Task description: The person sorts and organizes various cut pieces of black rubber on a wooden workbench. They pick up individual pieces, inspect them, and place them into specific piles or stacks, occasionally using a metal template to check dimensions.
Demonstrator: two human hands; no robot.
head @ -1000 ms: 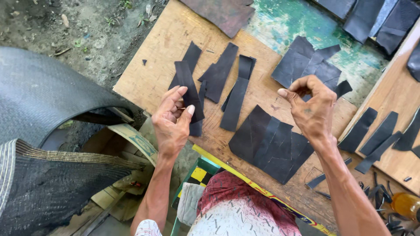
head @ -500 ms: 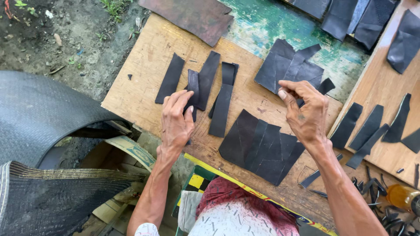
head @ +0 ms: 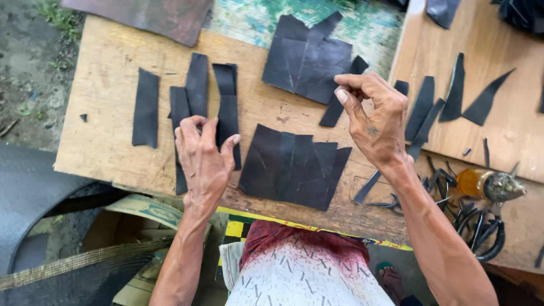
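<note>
My left hand (head: 201,161) lies on a long black rubber strip (head: 179,107) near the front left of a wooden board (head: 102,73). Its fingers bend over the strip and the thumb is spread toward another strip (head: 228,107). Two more strips (head: 146,107) (head: 197,84) lie beside them. My right hand (head: 377,122) hovers above the board with thumb and forefinger pinched; nothing shows between them. Below and between the hands lies a fanned stack of wide black pieces (head: 294,164). Larger black sheets (head: 309,56) lie beyond it.
A second wooden board (head: 510,124) at the right carries more black strips (head: 422,107). An amber bottle (head: 473,181) and curled black offcuts (head: 481,229) lie at its near edge. A tyre (head: 28,187) and cardboard (head: 147,208) sit lower left. A rusty sheet (head: 158,17) lies at the top.
The view has moved closer over the board. My left hand has slid down the strips and its fingers have curled. My right hand stays pinched, now nearer the upper black sheets.
</note>
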